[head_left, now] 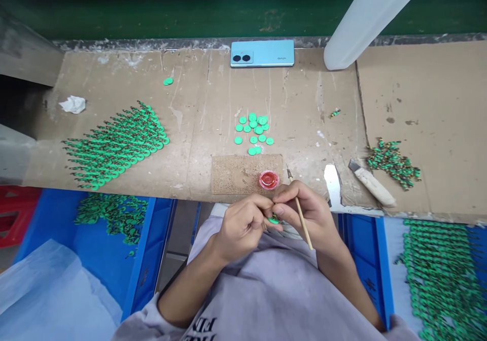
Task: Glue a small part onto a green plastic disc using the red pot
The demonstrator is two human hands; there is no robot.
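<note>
Close together at the table's front edge, my two hands meet over a small green disc (273, 219). My left hand (246, 225) is closed, its fingertips pinching the disc piece from the left. My right hand (304, 214) touches the same piece with thumb and forefinger, and a thin wooden brush (301, 214) lies across it, its dark tip pointing up. Part of the piece is hidden by the fingers. Just beyond the hands, a small cup of red liquid (269, 179) stands on a brown board (232, 174). Loose green discs (253, 124) are scattered behind the board.
Rows of green pieces (117, 145) lie at the left, a pile of small parts (395, 162) and a knife (373, 182) at the right. A phone (262, 54) lies at the back near a white post (365, 21). Blue bins (150, 249) flank my lap.
</note>
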